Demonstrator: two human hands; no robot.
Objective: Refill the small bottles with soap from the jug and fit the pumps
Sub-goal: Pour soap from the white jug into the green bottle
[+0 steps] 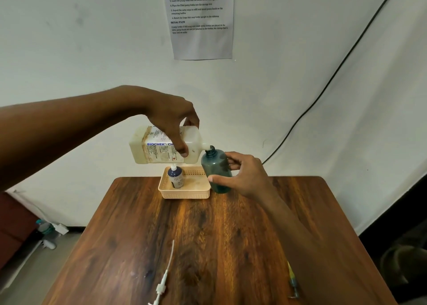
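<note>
My left hand [172, 122] grips the white soap jug [159, 151] from above and holds it on its side in the air. The jug's spout touches the open mouth of a teal bottle [216, 170]. My right hand [245, 174] holds that bottle upright above the far edge of the table, thumb in front and fingers behind. A small dark blue bottle [176, 176] with a white pump stands in the beige basket [184, 195]. A loose white pump with a long tube [165, 274] lies on the table near me.
The wooden table [208, 247] stands against a white wall with an instruction sheet [201, 18] and a black cable [335, 73]. A yellow and blue item [292, 281] lies at the near right, partly hidden by my right forearm. Clutter sits on the floor at left.
</note>
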